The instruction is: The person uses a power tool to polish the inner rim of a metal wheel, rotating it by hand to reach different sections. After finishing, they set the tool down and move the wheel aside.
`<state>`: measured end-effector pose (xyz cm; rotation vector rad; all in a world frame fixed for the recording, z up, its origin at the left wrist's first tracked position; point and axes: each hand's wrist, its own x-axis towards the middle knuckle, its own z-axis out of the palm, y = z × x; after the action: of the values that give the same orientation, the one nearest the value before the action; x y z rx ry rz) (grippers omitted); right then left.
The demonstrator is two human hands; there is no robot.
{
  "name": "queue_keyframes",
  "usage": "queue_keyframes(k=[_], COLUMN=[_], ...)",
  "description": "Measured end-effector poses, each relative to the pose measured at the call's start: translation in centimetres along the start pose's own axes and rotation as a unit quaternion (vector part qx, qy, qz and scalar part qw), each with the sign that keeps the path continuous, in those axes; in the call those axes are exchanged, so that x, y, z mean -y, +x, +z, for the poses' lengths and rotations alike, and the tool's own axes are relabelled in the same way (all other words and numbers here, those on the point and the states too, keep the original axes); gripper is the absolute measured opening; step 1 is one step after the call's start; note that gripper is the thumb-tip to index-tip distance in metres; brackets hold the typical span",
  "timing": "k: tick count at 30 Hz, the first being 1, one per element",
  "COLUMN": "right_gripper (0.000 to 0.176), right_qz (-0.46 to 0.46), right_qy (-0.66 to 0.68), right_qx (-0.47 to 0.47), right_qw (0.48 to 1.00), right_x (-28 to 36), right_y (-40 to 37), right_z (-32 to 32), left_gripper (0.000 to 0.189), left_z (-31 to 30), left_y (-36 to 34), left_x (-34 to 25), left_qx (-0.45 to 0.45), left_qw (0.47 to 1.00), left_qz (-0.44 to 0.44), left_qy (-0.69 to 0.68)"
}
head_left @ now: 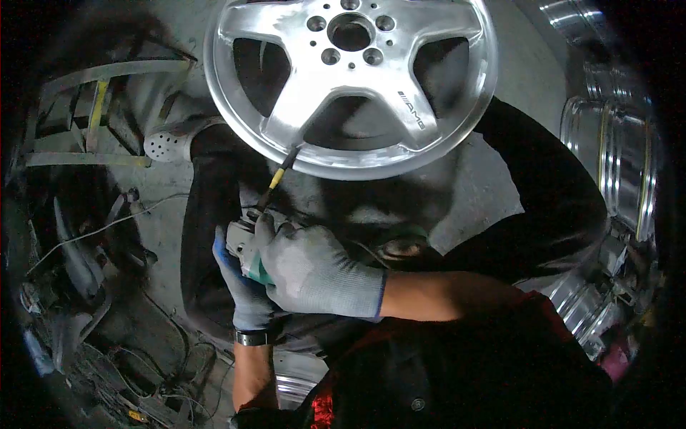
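Observation:
An angle grinder (243, 244) with a grey metal head and a teal body is held between my two gloved hands. My left hand (248, 289), with a dark band at the wrist, wraps its left side. My right hand (311, 268) closes over it from the right, hiding much of the body. From the head a slim rod (277, 177) with a yellow band runs up to a dark tip at the lower-left spoke edge of a shiny alloy wheel (350, 71). The wheel has five-hole hub and "AMG" on its lower-right spoke.
Several polished rims (607, 150) stand along the right side. A metal frame (118, 68) with a yellow strip lies at upper left. Cables (153, 372) tangle on the floor at lower left. My bent legs flank the wheel, and a perforated shoe (168, 146) shows at left.

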<state>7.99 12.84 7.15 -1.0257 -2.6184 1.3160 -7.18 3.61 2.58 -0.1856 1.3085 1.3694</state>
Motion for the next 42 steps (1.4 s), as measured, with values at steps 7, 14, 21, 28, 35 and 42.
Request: queue_keyframes(k=[7,14,21,28,35,42], right_gripper=[0.075,0.065,0.084,0.079,0.083,0.087], right_qz=[0.059,0.01,0.026,0.036,0.016,0.051], right_qy=[0.015,0.026,0.047,0.069,0.08,0.03], right_qx=[0.05,0.008,0.109,0.087,0.08,0.118], right_qw=[0.997,1.0,0.993,0.993,0.993,0.991], right_x=[-1.1,-0.8,-3.2,-3.3,-4.0,-5.5], right_y=[-3.0,-0.6,-3.8,-2.8,-2.5,-6.2], right_z=[-2.4,-1.6,-3.5,-4.1,-4.4,-6.0], left_gripper=[0.061,0.058,0.057,0.059,0.056,0.055], left_z=[2.3,1.8,3.9,4.1,5.7,7.0], left_y=[-1.5,-0.9,-2.0,-2.1,-2.3,-3.8], left_x=[3.0,0.2,3.5,3.2,2.2,7.4], left_qx=[-0.004,-0.009,0.005,-0.058,-0.017,-0.069], left_qw=[0.998,1.0,0.999,0.998,0.999,0.997], left_qz=[-0.055,-0.014,-0.051,0.011,-0.038,-0.033], left_qy=[-0.035,-0.001,0.01,0.034,-0.006,0.022])
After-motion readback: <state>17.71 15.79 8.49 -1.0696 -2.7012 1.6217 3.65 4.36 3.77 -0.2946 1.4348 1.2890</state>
